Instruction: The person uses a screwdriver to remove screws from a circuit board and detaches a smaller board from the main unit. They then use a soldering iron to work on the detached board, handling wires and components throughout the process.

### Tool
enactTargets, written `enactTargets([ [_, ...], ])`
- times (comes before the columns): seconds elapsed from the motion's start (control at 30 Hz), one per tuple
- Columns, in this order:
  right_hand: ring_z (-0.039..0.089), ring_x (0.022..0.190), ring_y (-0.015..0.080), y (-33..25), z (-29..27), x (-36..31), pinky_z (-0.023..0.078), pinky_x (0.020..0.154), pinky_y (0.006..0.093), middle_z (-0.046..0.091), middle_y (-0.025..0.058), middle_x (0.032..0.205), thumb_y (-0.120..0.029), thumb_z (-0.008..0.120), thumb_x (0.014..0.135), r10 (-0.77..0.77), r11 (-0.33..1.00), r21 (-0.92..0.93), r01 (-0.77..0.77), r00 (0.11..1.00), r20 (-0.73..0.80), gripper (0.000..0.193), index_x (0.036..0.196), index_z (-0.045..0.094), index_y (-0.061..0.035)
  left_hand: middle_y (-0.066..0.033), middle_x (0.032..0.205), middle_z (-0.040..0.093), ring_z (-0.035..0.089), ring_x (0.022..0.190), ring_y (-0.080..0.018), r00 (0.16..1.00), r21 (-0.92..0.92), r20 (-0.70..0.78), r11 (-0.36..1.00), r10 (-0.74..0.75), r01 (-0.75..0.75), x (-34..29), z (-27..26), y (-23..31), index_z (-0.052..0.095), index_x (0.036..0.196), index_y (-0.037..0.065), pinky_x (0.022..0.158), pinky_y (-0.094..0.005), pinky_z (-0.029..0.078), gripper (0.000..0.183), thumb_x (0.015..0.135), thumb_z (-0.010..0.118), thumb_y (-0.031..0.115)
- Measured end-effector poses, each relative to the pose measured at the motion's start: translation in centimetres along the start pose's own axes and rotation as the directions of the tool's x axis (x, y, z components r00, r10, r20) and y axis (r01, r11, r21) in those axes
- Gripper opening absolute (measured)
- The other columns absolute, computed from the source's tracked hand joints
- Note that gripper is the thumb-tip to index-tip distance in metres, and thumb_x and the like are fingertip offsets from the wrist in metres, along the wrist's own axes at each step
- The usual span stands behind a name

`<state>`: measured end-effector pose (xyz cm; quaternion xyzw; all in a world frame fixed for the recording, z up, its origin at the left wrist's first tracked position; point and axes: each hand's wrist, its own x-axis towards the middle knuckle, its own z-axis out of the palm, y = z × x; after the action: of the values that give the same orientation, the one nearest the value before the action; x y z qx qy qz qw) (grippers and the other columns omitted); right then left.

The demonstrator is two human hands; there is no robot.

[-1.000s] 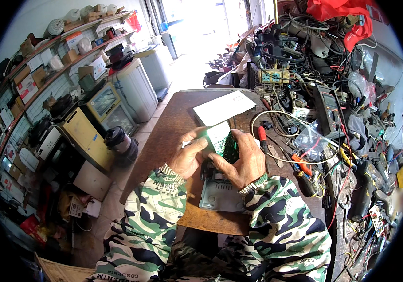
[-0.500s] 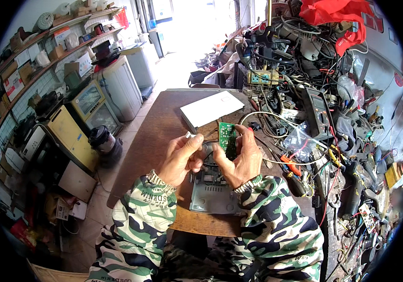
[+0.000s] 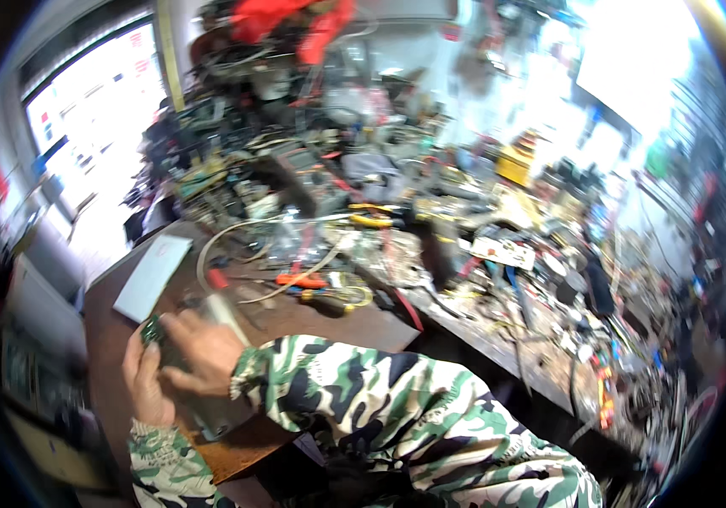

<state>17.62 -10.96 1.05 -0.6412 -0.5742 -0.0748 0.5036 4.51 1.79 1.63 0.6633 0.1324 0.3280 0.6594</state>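
Observation:
The picture is blurred by motion. My left hand is closed on a small green circuit board at the left of the brown table. Just right of it is my right hand, its thumb and fingers apart and nothing visible between them. Its fingertips are close to the board; whether they touch it cannot be made out. Beneath my hands lies a grey casing, partly covered by them. A white flat cover rests on the table beyond my hands.
A cluttered bench runs along the right, with a multimeter, yellow-handled pliers, an orange-handled tool, a screwdriver and a pale cable. A loose circuit board lies farther right. A bright doorway is at far left.
The view has swung right, so the table and my hands appear farther left. My right hand has loosened from the circuit board, which now sits in my left hand.

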Motion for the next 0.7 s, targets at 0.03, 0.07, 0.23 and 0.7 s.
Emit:
enactTargets([
  [0.03, 0.064, 0.095, 0.0442, -0.9, -1.2, -0.5, 0.055, 0.076, 0.0500, 0.057, 0.0246, 0.112, -0.033, 0.075, 0.081, 0.052, 0.998, -0.020, -0.051, 0.996, 0.074, 0.074, 0.136, 0.045, 0.0058, -0.0076, 0.135, 0.061, 0.057, 0.122, -0.0177, 0.999, 0.024, 0.031, 0.999, 0.035, -0.035, 0.1, -0.4, -0.8, 0.054, 0.140, -0.002, 0.106, -0.0320, 0.043, 0.042, 0.104, 0.056, 0.018],
  [0.07, 0.063, 0.095, 0.0435, -0.4, -1.0, -1.4, 0.055, 0.074, 0.0496, 0.057, 0.0227, 0.112, -0.031, 0.076, 0.079, -0.025, 0.997, -0.071, 0.027, 0.999, 0.038, 0.076, 0.137, 0.043, 0.0065, -0.0081, 0.134, 0.061, 0.057, 0.123, -0.0196, 0.998, -0.054, 0.057, 0.998, 0.016, -0.013, -0.2, -0.4, -1.2, 0.055, 0.140, -0.001, 0.107, -0.0330, 0.043, 0.040, 0.105, 0.055, 0.019],
  [0.23, 0.062, 0.092, 0.0386, -4.2, -9.4, -6.4, 0.054, 0.074, 0.0460, 0.055, 0.0182, 0.103, -0.019, 0.079, 0.074, 0.023, 0.973, -0.230, -0.008, 0.998, 0.063, 0.046, 0.107, 0.053, 0.0001, -0.0043, 0.124, 0.064, 0.062, 0.094, -0.0088, 0.994, -0.089, 0.026, 0.990, -0.104, 0.106, -0.3, -1.8, -0.9, 0.048, 0.147, 0.002, 0.069, -0.0203, 0.047, 0.046, 0.105, 0.056, 0.018],
  [0.7, 0.070, 0.073, 0.0183, -11.8, -45.6, -31.5, 0.056, 0.070, 0.0353, 0.073, 0.0121, 0.080, -0.019, 0.075, 0.091, 0.572, 0.509, -0.514, -0.690, 0.718, -0.397, 0.021, 0.094, 0.074, 0.0013, -0.0265, 0.140, 0.056, 0.058, 0.119, -0.0387, 0.767, 0.727, 0.490, 0.290, 0.414, -0.622, 0.7, -7.2, -0.9, 0.049, 0.143, -0.001, 0.106, -0.0506, 0.044, 0.053, 0.102, 0.056, 0.032],
])
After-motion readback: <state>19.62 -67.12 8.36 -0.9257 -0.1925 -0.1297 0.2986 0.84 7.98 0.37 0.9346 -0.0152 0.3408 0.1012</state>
